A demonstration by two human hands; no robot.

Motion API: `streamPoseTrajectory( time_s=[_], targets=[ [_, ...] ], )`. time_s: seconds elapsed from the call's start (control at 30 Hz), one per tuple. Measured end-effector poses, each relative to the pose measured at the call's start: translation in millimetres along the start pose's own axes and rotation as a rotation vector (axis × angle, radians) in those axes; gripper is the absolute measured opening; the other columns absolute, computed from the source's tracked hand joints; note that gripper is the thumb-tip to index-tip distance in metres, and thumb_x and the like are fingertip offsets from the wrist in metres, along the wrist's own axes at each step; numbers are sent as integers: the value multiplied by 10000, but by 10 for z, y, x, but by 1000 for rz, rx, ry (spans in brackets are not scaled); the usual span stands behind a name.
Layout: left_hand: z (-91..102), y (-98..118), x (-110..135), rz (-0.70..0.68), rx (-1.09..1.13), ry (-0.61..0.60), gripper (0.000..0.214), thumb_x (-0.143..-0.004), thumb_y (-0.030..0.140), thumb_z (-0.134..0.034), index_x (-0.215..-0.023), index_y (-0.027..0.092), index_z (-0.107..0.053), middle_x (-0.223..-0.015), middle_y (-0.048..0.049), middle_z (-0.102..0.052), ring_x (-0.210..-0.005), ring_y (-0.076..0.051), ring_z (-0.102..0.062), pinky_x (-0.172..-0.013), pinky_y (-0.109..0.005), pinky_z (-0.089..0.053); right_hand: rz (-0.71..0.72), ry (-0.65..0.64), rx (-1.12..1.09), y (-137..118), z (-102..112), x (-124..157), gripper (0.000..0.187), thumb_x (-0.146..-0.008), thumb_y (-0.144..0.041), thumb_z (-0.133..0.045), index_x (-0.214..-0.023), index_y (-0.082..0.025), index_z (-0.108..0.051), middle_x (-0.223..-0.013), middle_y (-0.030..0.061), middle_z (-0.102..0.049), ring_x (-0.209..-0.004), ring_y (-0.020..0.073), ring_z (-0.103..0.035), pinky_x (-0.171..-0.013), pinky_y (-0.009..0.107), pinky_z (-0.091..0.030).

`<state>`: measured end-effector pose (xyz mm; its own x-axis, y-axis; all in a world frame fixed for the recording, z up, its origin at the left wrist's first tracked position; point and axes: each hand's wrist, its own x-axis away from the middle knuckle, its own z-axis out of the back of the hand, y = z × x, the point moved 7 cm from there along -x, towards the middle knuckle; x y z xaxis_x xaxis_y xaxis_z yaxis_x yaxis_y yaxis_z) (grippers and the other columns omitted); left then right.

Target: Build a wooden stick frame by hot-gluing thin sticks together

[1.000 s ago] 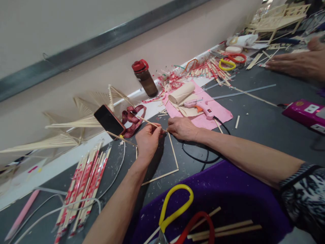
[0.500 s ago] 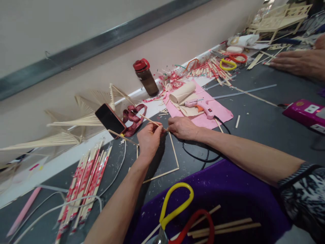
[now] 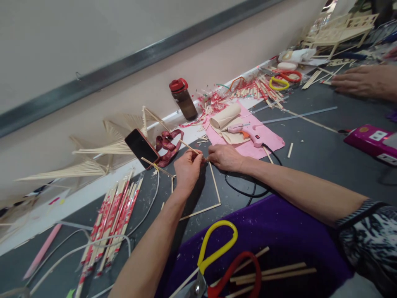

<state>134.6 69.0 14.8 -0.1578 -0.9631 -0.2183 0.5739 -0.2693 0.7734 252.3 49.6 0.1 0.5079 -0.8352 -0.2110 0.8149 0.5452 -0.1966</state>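
Note:
My left hand (image 3: 187, 170) is closed in a pinch on a thin wooden stick (image 3: 187, 146) that slants up to the left. Close beside it, my right hand (image 3: 225, 157) has its fingers pressed together at the top corner of a stick frame (image 3: 214, 182). Whatever those right fingertips grip is too small to make out. The frame lies on the dark table, partly hidden by my left hand and forearm; another stick (image 3: 158, 167) rises at its left corner. Just behind my right hand, a pink glue gun (image 3: 256, 138) rests on pink paper (image 3: 274, 142).
Wrapped chopsticks (image 3: 108, 219) and cables lie left, near a phone (image 3: 142, 148) and stick models. A bottle (image 3: 183, 99) stands by the wall. Yellow-and-red scissors (image 3: 217, 244) and loose sticks lie on purple cloth in front. Another person's hand (image 3: 366, 80) is at right.
The view has shifted slightly, so things on the left appear further right. Both my hands keep their hold at the frame's corner. The other person's hand has moved a little.

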Motion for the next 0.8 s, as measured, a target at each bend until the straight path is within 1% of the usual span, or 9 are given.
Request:
streamPoseTrajectory(
  time_s=[0.1,0.23,0.4,0.53,0.67,0.8],
  targets=[
    [2,2,-11,6,-8,1,143,-753,289,-580,-814,180,-650,-754,-20,-709,-674,-156,-683,-628,-242,-540,-2,4,-16,-3,-6,-2,259,-875,-212,-438,-888,-159,-691,-958,82,-616,-854,174,-543,-632,266,-314],
    [15,8,-5,17,-2,-6,142,-751,288,-583,-814,181,-652,-750,-16,-709,-665,-153,-681,-618,-240,-543,-53,26,-58,37,-4,-2,270,-877,-221,-434,-905,-156,-695,-958,94,-613,-840,176,-549,-620,262,-315],
    [4,-19,28,44,40,-29,211,-772,323,-562,-884,173,-660,-762,-28,-709,-678,-158,-682,-600,-245,-549,-75,38,-79,85,-3,-3,284,-897,-235,-425,-996,-184,-686,-963,81,-615,-838,159,-565,-645,247,-338],
    [-34,-43,44,60,74,-55,257,-773,350,-568,-936,169,-649,-792,-30,-706,-689,-157,-680,-593,-248,-548,-100,48,-100,110,-6,-3,312,-924,-253,-391,-1022,-165,-673,-957,85,-615,-849,156,-572,-671,243,-356],
    [-23,-45,41,75,83,-77,296,-760,337,-582,-1001,171,-624,-817,-29,-701,-701,-162,-683,-559,-238,-540,-138,61,-123,132,-21,-9,330,-939,-259,-369,-1059,-153,-657,-998,87,-613,-880,152,-577,-699,236,-374],
    [9,-46,39,80,67,-98,284,-761,322,-576,-1000,175,-621,-862,-35,-702,-704,-157,-683,-548,-230,-536,-155,70,-140,148,-42,-18,315,-929,-248,-385,-1076,-165,-652,-1007,73,-613,-905,150,-577,-732,230,-384]
  ],
)
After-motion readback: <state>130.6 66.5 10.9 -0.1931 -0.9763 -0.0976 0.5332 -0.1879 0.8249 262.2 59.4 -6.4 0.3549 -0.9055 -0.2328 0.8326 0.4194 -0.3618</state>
